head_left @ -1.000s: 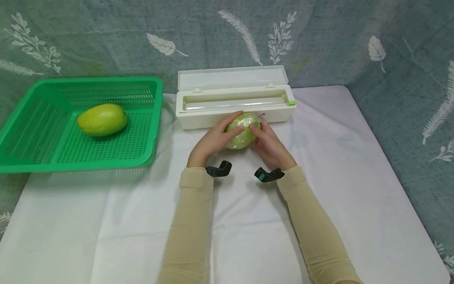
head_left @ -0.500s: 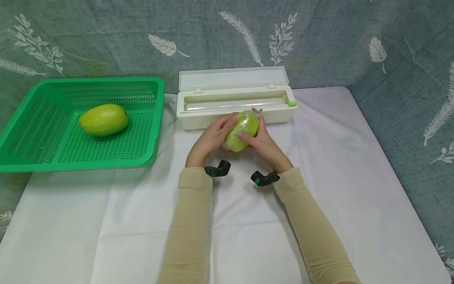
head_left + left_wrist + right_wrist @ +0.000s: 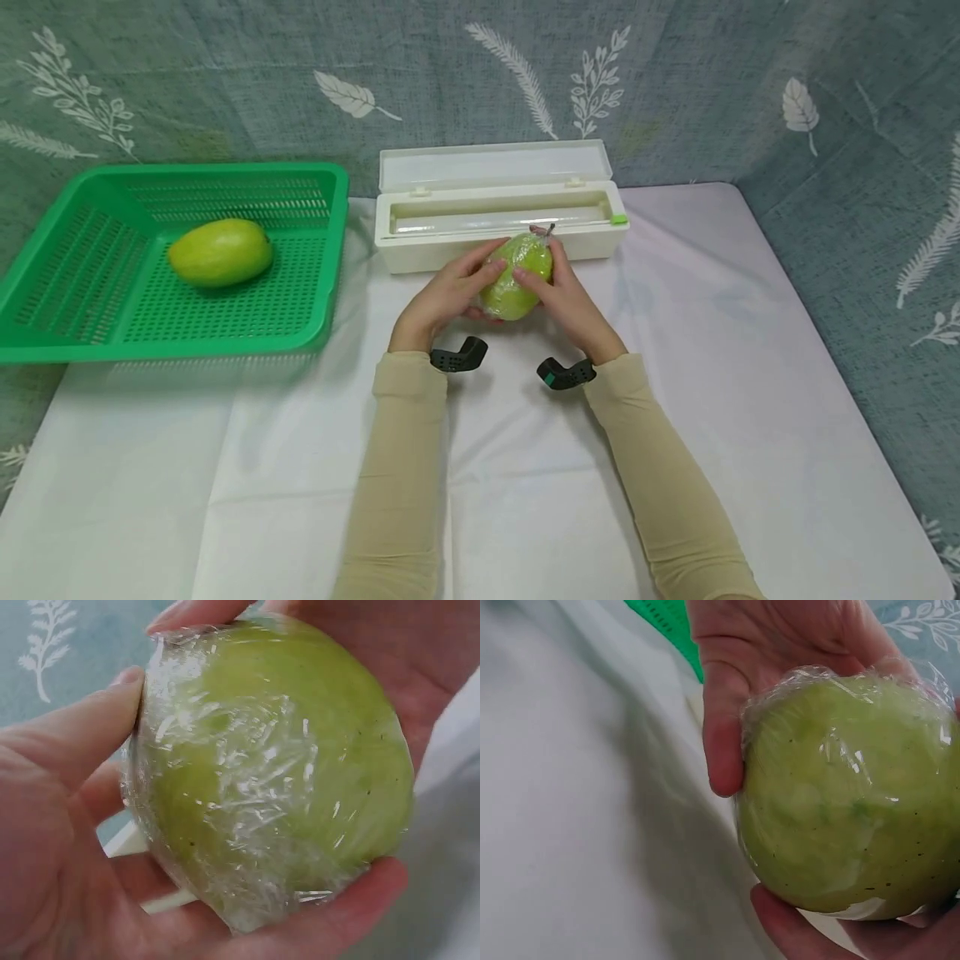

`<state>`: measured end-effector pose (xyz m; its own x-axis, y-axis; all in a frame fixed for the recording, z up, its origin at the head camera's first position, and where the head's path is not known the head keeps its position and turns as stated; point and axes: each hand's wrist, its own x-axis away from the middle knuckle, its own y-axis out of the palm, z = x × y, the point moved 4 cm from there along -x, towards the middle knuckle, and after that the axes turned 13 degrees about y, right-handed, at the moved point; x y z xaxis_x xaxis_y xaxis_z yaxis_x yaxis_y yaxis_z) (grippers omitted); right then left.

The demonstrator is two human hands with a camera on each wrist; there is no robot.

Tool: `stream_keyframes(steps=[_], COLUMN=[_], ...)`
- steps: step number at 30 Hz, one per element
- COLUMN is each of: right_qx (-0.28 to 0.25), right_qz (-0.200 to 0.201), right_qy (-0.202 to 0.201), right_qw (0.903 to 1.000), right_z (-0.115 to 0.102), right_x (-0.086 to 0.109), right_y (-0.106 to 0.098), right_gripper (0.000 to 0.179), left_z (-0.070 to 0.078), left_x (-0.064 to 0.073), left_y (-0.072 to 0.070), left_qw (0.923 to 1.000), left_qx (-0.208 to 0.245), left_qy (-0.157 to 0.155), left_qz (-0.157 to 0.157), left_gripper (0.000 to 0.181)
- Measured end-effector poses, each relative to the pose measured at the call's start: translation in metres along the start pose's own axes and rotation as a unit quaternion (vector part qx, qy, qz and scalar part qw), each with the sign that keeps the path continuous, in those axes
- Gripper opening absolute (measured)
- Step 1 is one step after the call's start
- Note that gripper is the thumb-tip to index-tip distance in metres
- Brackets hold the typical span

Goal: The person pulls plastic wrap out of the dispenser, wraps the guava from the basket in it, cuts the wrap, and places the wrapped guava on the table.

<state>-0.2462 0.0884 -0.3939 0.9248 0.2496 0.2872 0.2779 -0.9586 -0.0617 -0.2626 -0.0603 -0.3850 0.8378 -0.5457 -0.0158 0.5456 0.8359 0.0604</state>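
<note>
A green pear (image 3: 516,287) wrapped in clear cling film is held between both hands, in front of the dispenser box. Its dark stem and a gathered bit of film point up and to the right. My left hand (image 3: 441,298) grips it from the left, thumb on the near face and fingers spread around and under it. From the right, my right hand (image 3: 576,310) grips it too, its thumb pressing on the film. In the left wrist view, wrinkled, shiny film covers the pear (image 3: 277,765). Small dark specks dot its skin in the right wrist view.
Behind the hands stands a white cling film dispenser (image 3: 498,250), lid raised, with a roll inside and a green slider at its right end. To the left is a green plastic basket (image 3: 330,250) holding a yellow-green mango (image 3: 220,253). A patterned curtain hangs behind the white-covered table (image 3: 720,400).
Both hands have turned the pear, so its stem and gathered film now point more upward. The right hand moved slightly left, then back right. Basket and dispenser stay put.
</note>
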Motion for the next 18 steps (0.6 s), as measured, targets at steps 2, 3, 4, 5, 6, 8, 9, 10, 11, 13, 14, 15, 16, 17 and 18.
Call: stream_keyframes(steps=[2,3,4,5,6,8,9,10,11,13,14,15,16,17,18], right_qx=[0.002,0.002,-0.001,-0.001,-0.002,-0.004,-0.004,-0.003,0.001,0.012,0.018,0.023,0.028,0.031,0.03], right_qz=[0.014,0.026,0.038,0.052,0.068,0.095,0.106,0.112,0.118,0.126,0.129,0.132,0.136,0.142,0.147], right_qy=[-0.014,-0.018,-0.02,-0.021,-0.021,-0.019,-0.019,-0.022,-0.024,-0.028,-0.032,-0.034,-0.037,-0.037,-0.039], right_qw=[0.9998,0.9995,0.9991,0.9984,0.9975,0.9952,0.9942,0.9934,0.9927,0.9915,0.9909,0.9904,0.9897,0.9887,0.9879], right_z=[-0.003,-0.003,-0.003,-0.003,-0.003,-0.004,-0.004,-0.005,-0.006,-0.008,-0.009,-0.01,-0.011,-0.011,-0.011], right_x=[0.0,-0.001,-0.002,-0.003,-0.004,-0.004,-0.003,-0.003,-0.002,0.002,0.003,0.005,0.007,0.009,0.011], right_y=[-0.006,-0.009,-0.013,-0.016,-0.018,-0.022,-0.024,-0.026,-0.028,-0.032,-0.034,-0.038,-0.041,-0.045,-0.05], right_gripper=[0.069,0.071,0.073,0.075,0.078,0.084,0.086,0.087,0.087,0.084,0.081,0.079,0.076,0.075,0.074], left_z=[0.003,0.004,0.006,0.008,0.01,0.012,0.013,0.013,0.013,0.014,0.014,0.015,0.015,0.016,0.016], left_x=[-0.003,-0.004,-0.006,-0.008,-0.009,-0.012,-0.013,-0.013,-0.013,-0.012,-0.011,-0.01,-0.009,-0.008,-0.006], left_y=[0.002,0.003,0.004,0.006,0.008,0.012,0.015,0.018,0.02,0.024,0.026,0.027,0.029,0.029,0.03], left_qw=[0.9997,0.9994,0.9988,0.9981,0.9973,0.9959,0.9956,0.9955,0.9958,0.9965,0.9966,0.9964,0.9957,0.9946,0.9933], left_qx=[0.011,0.016,0.02,0.025,0.031,0.042,0.046,0.046,0.041,0.019,0.003,-0.016,-0.034,-0.052,-0.069], left_qy=[0.02,0.031,0.043,0.054,0.064,0.079,0.081,0.082,0.082,0.081,0.082,0.082,0.085,0.087,0.09], left_qz=[0.003,0.006,0.01,0.013,0.016,0.016,0.014,0.009,0.005,-0.005,-0.009,-0.012,-0.016,-0.019,-0.023], left_gripper=[0.047,0.047,0.047,0.047,0.047,0.052,0.056,0.06,0.064,0.072,0.074,0.074,0.074,0.073,0.071])
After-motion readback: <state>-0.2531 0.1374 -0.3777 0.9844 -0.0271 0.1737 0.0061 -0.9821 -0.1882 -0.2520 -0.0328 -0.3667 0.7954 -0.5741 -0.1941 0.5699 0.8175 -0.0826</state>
